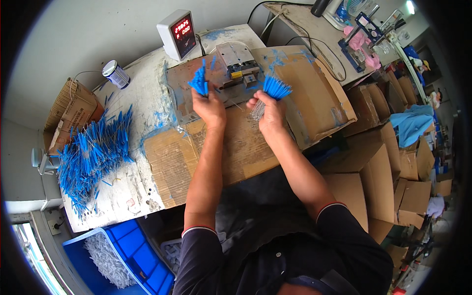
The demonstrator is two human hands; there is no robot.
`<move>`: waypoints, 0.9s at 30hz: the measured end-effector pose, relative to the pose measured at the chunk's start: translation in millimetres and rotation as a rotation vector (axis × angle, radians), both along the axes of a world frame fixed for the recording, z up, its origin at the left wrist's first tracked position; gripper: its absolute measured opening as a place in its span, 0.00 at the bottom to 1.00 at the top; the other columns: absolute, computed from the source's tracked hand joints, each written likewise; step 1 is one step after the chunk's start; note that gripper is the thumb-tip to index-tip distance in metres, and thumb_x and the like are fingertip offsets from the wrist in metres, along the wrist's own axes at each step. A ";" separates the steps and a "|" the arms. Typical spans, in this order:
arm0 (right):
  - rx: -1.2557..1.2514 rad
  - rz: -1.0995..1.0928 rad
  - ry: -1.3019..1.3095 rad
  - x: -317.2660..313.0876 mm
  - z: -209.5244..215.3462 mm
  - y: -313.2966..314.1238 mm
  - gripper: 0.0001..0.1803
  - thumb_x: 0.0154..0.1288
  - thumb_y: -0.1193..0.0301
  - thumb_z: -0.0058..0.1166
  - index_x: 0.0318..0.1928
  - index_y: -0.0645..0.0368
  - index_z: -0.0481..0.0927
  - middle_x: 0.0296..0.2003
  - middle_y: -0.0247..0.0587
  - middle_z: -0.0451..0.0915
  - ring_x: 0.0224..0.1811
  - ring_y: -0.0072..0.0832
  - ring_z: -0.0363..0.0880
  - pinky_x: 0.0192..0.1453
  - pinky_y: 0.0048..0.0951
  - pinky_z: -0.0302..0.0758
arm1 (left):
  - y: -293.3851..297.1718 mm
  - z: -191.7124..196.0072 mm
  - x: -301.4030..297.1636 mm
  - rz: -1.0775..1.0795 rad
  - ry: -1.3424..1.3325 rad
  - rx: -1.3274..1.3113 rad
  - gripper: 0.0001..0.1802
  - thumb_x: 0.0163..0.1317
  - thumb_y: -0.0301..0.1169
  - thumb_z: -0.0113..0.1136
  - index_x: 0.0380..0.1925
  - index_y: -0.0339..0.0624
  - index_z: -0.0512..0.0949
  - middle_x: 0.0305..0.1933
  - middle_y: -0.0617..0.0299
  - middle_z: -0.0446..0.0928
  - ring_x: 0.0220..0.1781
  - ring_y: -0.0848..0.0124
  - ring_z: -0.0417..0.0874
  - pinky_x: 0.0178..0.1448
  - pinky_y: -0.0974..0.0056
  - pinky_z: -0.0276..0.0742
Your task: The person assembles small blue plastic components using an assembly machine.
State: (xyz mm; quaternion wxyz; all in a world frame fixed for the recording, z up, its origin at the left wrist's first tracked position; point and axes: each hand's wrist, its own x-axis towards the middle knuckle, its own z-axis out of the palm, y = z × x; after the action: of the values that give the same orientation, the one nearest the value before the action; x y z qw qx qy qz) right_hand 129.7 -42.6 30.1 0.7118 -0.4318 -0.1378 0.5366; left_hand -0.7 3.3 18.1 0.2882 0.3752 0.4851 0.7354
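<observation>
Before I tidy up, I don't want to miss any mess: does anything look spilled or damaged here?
Yes, slightly. Some blue pieces lie strayed from the tangled blue pile at left, rather than gathered like the bundle in the right hand. The white tabletop also looks scuffed and stained.

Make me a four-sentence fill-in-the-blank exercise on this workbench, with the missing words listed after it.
1. The thin sticks in the right hand have upper ends coloured ____.
2. The big pile on the table lies to the person's ____.
3. The blue bin holds a heap of ____ pieces.
4. The digits on the display box glow ____.

Missing words: blue; left; white; red.
</observation>
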 end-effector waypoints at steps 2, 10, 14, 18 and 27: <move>0.075 0.008 -0.171 8.0 2.2 1.7 0.06 0.55 0.78 0.67 0.31 0.60 0.80 0.28 0.38 0.83 0.22 0.25 0.80 0.25 0.28 0.81 | 2.7 -2.0 -5.4 -0.006 -0.006 0.000 0.03 0.68 0.23 0.59 0.40 0.37 0.79 0.32 0.66 0.82 0.32 0.80 0.76 0.38 0.72 0.71; 0.030 0.430 -0.359 5.6 2.9 3.9 0.08 0.54 0.81 0.66 0.35 0.61 0.81 0.27 0.35 0.81 0.24 0.24 0.79 0.26 0.26 0.75 | -11.7 0.7 19.5 -0.296 -0.047 -0.064 0.04 0.68 0.23 0.60 0.41 0.38 0.80 0.33 0.67 0.82 0.34 0.81 0.75 0.39 0.72 0.71; 0.010 0.321 -0.345 7.7 3.0 8.8 0.07 0.54 0.84 0.64 0.29 0.60 0.80 0.23 0.35 0.79 0.19 0.23 0.77 0.21 0.27 0.74 | -5.0 -7.9 18.1 -0.213 0.092 -0.065 0.03 0.70 0.26 0.58 0.42 0.40 0.78 0.32 0.67 0.83 0.26 0.84 0.72 0.29 0.73 0.69; -0.044 0.148 -0.437 10.6 -3.3 15.8 0.07 0.53 0.85 0.61 0.27 0.61 0.78 0.22 0.34 0.78 0.19 0.23 0.77 0.19 0.26 0.74 | 1.4 -8.4 8.9 -0.102 0.090 -0.092 0.03 0.72 0.28 0.55 0.40 0.41 0.76 0.30 0.66 0.83 0.20 0.83 0.70 0.23 0.72 0.67; -0.060 0.004 -0.436 3.6 -12.6 28.5 0.06 0.53 0.84 0.62 0.30 0.62 0.79 0.25 0.36 0.79 0.20 0.24 0.78 0.20 0.28 0.80 | -4.8 3.5 9.7 -0.127 0.018 -0.101 0.04 0.72 0.29 0.56 0.41 0.40 0.76 0.31 0.65 0.83 0.25 0.81 0.73 0.30 0.71 0.71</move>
State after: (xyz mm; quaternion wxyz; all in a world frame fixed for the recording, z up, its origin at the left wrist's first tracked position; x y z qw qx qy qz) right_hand 133.3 -14.1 17.5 0.6511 -0.5581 -0.2732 0.4357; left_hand 8.9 -1.5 21.6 0.3484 0.3967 0.4992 0.6870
